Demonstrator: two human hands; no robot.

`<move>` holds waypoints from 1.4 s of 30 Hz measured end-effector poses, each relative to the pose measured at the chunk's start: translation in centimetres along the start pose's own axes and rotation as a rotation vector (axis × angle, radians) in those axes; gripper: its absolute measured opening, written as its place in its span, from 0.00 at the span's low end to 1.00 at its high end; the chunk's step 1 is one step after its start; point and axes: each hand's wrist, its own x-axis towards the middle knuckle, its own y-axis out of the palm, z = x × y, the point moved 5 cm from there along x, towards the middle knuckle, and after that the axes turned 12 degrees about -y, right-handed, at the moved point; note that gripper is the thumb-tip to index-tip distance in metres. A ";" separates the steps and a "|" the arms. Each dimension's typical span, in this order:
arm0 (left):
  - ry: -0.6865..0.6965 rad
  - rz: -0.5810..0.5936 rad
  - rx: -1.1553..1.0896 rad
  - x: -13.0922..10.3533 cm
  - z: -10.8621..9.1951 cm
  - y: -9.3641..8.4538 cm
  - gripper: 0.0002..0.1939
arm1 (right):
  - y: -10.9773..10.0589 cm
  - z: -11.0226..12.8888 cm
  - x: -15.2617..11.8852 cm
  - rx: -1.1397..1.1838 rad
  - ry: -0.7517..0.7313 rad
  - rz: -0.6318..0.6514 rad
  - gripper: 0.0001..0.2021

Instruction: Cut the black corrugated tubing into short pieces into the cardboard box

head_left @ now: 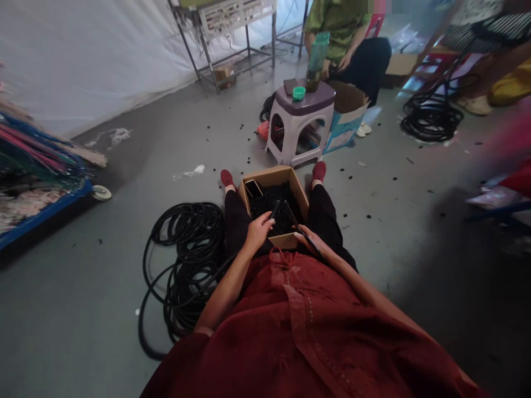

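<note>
My left hand (260, 229) is closed round the end of a black hose (275, 209), which points up over the box. The hose appears to run back beneath my left forearm to a loose black coil (186, 249) on the floor. In my right hand (312, 239) is a long, slim dark tool (292, 216); its exact kind is unclear. Its tip is close to the hose end, and I cannot tell whether they touch. Below both hands, between my legs, a cardboard box (299, 190) holds many small black pieces (271, 198). A phone (253, 188) lies in its far left corner.
Beyond the box stands a plastic stool (286, 119) with a green lid (298, 93) and a clear bottle (317, 58). Another person (338, 33) sits behind it. A second hose coil (431, 116) lies at right. A blue cart (45, 210) stands at left. Black bits dot the floor.
</note>
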 end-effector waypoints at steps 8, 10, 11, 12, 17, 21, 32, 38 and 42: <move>0.077 0.043 0.153 -0.5 0.3 0.6 0.24 | 0.0 -0.1 -0.5 -0.047 -0.030 0.028 0.23; 0.107 0.047 0.209 -0.2 0.5 0.7 0.23 | -0.1 0.3 -0.3 -0.049 -0.034 0.033 0.23; 0.124 0.045 0.227 0.0 0.5 0.7 0.23 | -0.1 0.6 -0.2 -0.055 -0.038 0.034 0.24; 0.144 0.042 0.238 0.1 0.5 0.7 0.23 | -0.2 0.8 -0.1 -0.065 -0.042 0.034 0.24; 0.196 0.011 0.302 0.1 0.0 0.3 0.21 | 0.0 1.9 0.4 -0.180 -0.068 0.074 0.23; 0.202 -0.024 0.354 -0.4 -0.5 0.0 0.21 | 0.4 1.7 0.6 -0.229 -0.071 0.128 0.23; 0.164 -0.135 0.397 -0.3 -0.8 0.1 0.18 | 0.6 2.4 1.9 -0.351 -0.130 0.186 0.25; 0.153 -0.103 0.370 -0.4 -0.7 0.2 0.17 | 0.8 3.0 2.1 -0.290 -0.145 0.203 0.27; 0.132 -0.078 0.307 -0.1 -0.2 0.4 0.17 | 1.0 2.5 2.0 -0.177 -0.136 0.234 0.27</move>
